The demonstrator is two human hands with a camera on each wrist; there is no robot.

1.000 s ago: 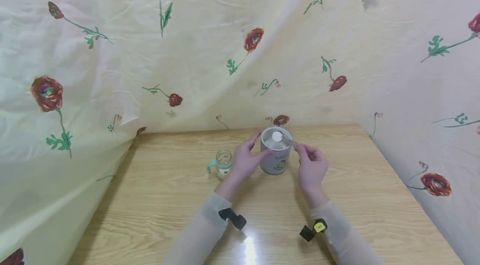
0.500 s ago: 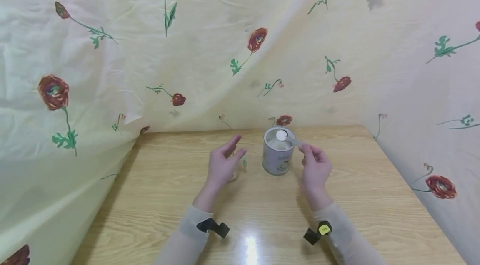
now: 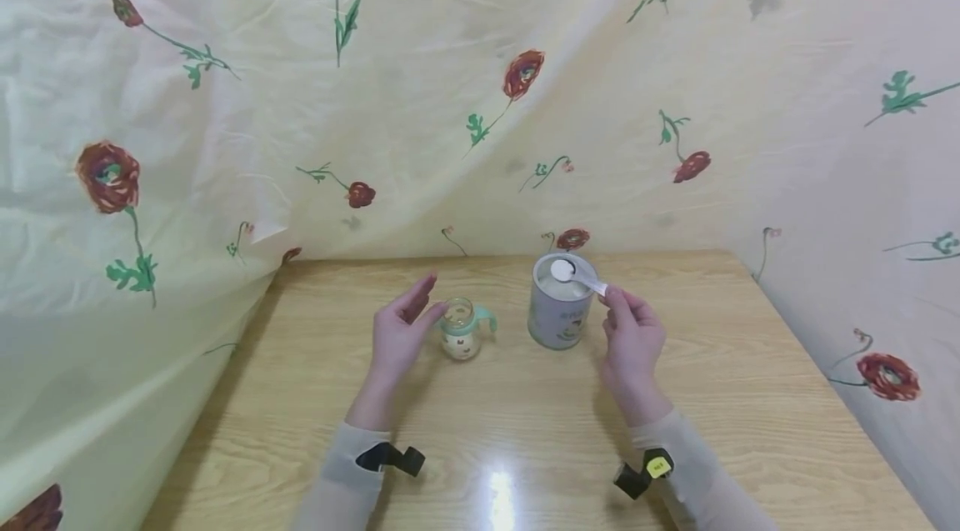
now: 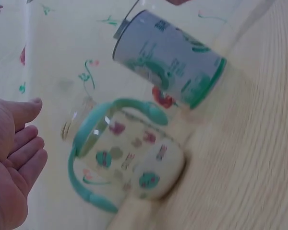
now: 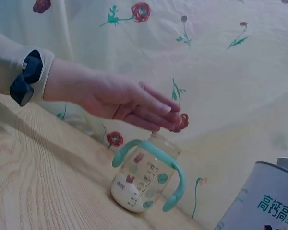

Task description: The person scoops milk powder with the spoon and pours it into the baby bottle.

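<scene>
My right hand (image 3: 633, 343) pinches the handle of a measuring scoop (image 3: 591, 281). The scoop's bowl, filled with white powder (image 3: 562, 270), overlaps the mouth of an open lilac-grey can (image 3: 555, 321) with a green base. To the can's left, a clear baby bottle (image 3: 461, 341) with mint-green handles and small animal prints stands upright, its neck uncovered. Just left of the bottle is my left hand (image 3: 399, 338), fingers extended and thumb apart, holding nothing. In the left wrist view the bottle (image 4: 149, 163) appears beyond those loosely bent fingers (image 4: 31, 153).
The wood-grain table (image 3: 525, 423) reaches back to a hanging cream cloth (image 3: 405, 97) printed with red flowers. More cloth (image 3: 862, 206) hangs along the right side. A dark camera (image 3: 390, 458) is strapped on the left wrist, another (image 3: 643, 473) on the right.
My left hand has let go of the can and moved left, past the bottle to its far side. My right hand still holds the scoop over the can.
</scene>
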